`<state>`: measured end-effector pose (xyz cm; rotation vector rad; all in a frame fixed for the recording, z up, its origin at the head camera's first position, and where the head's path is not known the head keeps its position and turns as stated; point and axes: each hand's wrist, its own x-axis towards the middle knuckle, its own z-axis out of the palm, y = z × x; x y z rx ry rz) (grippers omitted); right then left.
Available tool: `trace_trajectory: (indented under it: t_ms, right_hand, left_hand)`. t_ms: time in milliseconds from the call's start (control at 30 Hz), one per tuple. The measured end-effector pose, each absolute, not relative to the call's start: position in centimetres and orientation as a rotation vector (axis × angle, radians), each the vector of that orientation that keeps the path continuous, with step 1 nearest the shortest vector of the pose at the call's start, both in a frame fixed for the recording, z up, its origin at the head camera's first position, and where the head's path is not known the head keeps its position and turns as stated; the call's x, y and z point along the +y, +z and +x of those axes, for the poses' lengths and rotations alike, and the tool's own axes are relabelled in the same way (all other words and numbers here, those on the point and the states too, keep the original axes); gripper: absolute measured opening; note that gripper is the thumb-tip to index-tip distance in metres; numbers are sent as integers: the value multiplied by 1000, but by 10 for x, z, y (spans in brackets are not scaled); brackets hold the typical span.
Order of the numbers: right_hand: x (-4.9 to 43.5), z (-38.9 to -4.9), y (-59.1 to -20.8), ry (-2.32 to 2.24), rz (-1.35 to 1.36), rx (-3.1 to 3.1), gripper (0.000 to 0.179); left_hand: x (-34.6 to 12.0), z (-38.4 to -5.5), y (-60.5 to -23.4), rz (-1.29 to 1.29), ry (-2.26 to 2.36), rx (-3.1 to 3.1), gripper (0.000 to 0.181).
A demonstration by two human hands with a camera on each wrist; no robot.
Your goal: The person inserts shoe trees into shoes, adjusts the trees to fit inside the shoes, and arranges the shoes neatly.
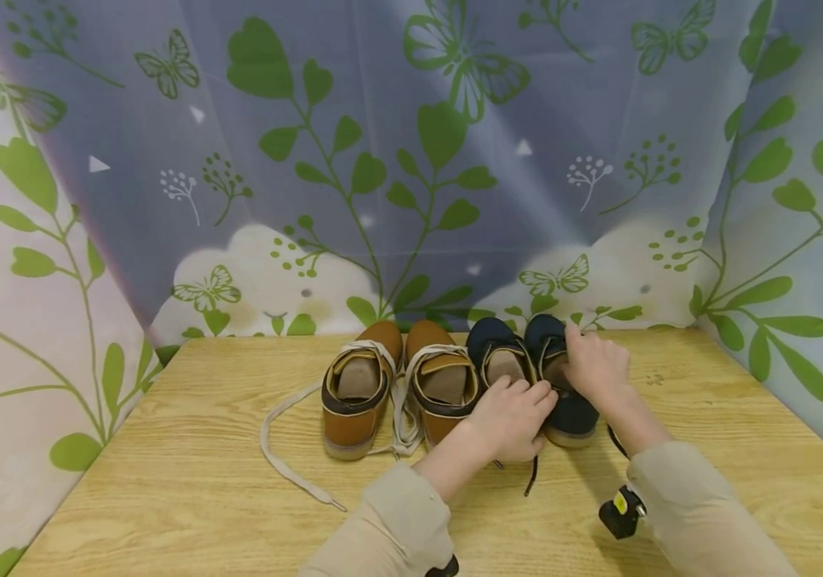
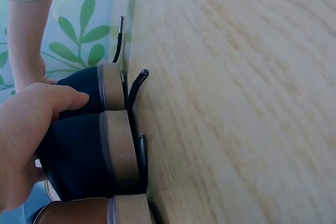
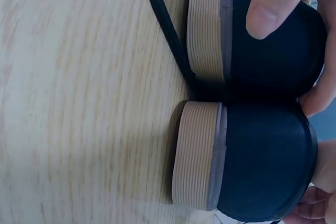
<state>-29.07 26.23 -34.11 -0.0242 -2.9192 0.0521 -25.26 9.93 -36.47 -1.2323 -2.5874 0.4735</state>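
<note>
Two navy shoes stand side by side on the wooden table, heels toward me. My left hand [image 1: 512, 417] grips the heel of the left navy shoe [image 1: 494, 340]; in the left wrist view its thumb lies along the outside of the dark heel [image 2: 79, 150]. My right hand [image 1: 599, 365] holds the outer side of the right navy shoe [image 1: 573, 413], fingers curled at the edge near its opening. Part of that hand [image 3: 320, 203] shows low in the right wrist view, beyond the heel [image 3: 268, 161]. Its fingertips are partly hidden.
Left of the navy pair stand a brown shoe [image 1: 349, 425] and a second brown shoe [image 1: 429, 332], with pale laces. One long lace [image 1: 274, 457] trails over the wooden table [image 1: 202, 481]. A black lace end [image 1: 530, 477] lies behind the navy shoes. A patterned cloth [image 1: 382, 160] hangs behind.
</note>
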Motion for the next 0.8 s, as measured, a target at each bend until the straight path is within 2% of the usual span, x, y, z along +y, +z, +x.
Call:
trace_trajectory:
  t_ms: [467, 800]
  right_hand:
    - [263, -284, -342, 92, 23, -2946, 68]
    - [264, -274, -344, 161, 50, -2893, 48]
  left_hand:
    - [87, -250, -364, -1242, 466, -2675, 74]
    - [49, -251, -346, -1175, 187, -2828, 69]
